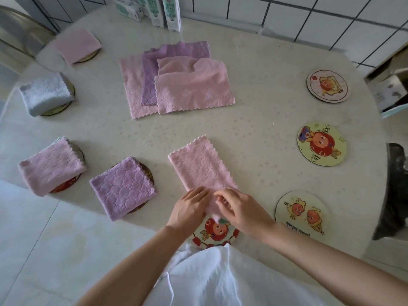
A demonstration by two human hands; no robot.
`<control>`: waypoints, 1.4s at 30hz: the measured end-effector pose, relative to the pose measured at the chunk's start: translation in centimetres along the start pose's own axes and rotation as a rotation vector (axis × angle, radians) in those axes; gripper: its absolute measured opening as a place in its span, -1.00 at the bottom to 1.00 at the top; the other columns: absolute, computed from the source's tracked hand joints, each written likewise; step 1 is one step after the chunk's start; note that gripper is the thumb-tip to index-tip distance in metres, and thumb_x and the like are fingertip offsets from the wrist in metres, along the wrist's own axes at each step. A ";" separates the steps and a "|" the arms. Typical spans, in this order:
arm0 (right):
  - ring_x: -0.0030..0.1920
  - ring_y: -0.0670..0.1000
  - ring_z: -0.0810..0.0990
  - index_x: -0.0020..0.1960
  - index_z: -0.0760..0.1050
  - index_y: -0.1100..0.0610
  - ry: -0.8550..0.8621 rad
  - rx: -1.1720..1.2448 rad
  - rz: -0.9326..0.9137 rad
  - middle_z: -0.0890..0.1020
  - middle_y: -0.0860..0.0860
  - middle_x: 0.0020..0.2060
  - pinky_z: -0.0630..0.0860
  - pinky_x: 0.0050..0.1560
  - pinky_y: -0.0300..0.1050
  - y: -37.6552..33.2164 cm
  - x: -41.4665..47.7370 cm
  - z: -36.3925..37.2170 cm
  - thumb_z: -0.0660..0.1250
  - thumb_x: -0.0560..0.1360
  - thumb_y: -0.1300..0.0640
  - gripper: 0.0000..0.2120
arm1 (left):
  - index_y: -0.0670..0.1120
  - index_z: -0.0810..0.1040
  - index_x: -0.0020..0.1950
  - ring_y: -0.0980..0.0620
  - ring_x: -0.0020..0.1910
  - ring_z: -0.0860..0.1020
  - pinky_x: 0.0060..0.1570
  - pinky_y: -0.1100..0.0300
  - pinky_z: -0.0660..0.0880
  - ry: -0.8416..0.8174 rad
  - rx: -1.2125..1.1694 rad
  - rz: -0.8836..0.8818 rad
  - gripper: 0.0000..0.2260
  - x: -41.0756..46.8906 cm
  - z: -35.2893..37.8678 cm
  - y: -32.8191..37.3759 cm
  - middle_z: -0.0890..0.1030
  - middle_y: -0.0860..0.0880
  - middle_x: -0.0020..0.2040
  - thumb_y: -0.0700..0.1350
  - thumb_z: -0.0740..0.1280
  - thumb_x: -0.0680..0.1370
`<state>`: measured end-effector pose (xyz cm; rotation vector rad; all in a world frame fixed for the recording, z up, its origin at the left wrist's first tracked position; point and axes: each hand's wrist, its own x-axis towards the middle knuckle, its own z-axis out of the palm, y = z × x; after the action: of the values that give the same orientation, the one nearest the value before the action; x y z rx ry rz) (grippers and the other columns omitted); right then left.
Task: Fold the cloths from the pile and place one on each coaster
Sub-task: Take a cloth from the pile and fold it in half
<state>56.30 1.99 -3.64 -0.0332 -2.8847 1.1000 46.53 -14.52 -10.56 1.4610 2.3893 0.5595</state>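
A pink cloth [199, 167], folded into a long strip, lies on the table in front of me. My left hand [191, 206] and my right hand [239, 209] both pinch its near end, just above a cartoon coaster [215, 234] at the table's front edge. A pile of pink and purple cloths [176, 81] lies at the centre back. Folded cloths cover several coasters on the left: pink [77, 45], grey [45, 92], pink [50, 165] and purple [122, 187]. Three bare coasters sit on the right: far [327, 86], middle [322, 145], near [301, 214].
Milk cartons [163, 9] stand at the table's back edge against a white tiled wall. A dark chair back [395, 191] stands at the right edge. An open box [388, 85] sits at the far right. The round table [260, 120] ends close to my body.
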 end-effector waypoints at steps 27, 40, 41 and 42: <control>-0.29 -0.12 0.56 -0.05 0.53 0.09 -0.377 0.029 0.195 0.63 -0.01 -0.19 0.53 -0.28 -0.26 7.6 5.8 -1.2 0.35 0.49 0.22 -0.93 | -0.15 0.52 -0.17 -0.01 -0.43 0.51 -0.42 0.24 0.51 -0.156 -0.605 -0.732 -0.67 3.5 -5.3 -2.2 0.57 -0.07 -0.30 0.06 0.17 0.60; -0.45 -0.03 0.30 -0.34 0.22 0.10 -0.171 0.141 0.746 0.32 -0.03 -0.48 0.20 -0.40 -0.12 7.7 12.1 0.3 0.24 0.52 -0.07 -0.62 | -0.20 0.54 0.11 -0.09 -0.14 0.65 -0.32 0.08 0.62 -0.080 -1.110 -1.188 -0.60 7.5 -5.4 -4.9 0.64 -0.13 -0.07 0.12 0.18 0.60; -0.45 -0.03 0.31 -0.32 0.25 0.10 -0.143 0.158 0.736 0.34 -0.04 -0.47 0.22 -0.39 -0.12 7.7 12.2 0.3 0.24 0.52 -0.05 -0.65 | -0.19 0.54 0.09 -0.10 -0.13 0.65 -0.28 0.06 0.63 -0.070 -1.119 -1.181 -0.61 7.3 -5.4 -4.8 0.64 -0.13 -0.06 0.12 0.17 0.61; -0.43 -0.03 0.34 -0.30 0.29 0.12 -0.112 0.171 0.724 0.37 -0.05 -0.47 0.24 -0.38 -0.12 7.7 12.3 0.4 0.25 0.52 -0.03 -0.68 | -0.18 0.54 0.07 -0.10 -0.12 0.64 -0.25 0.04 0.63 -0.062 -1.127 -1.177 -0.62 7.2 -5.3 -4.8 0.64 -0.13 -0.06 0.13 0.16 0.61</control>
<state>43.98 7.99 -8.53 -1.1094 -2.9151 1.4616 37.26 -10.99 -8.43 -0.3766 1.7893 1.1253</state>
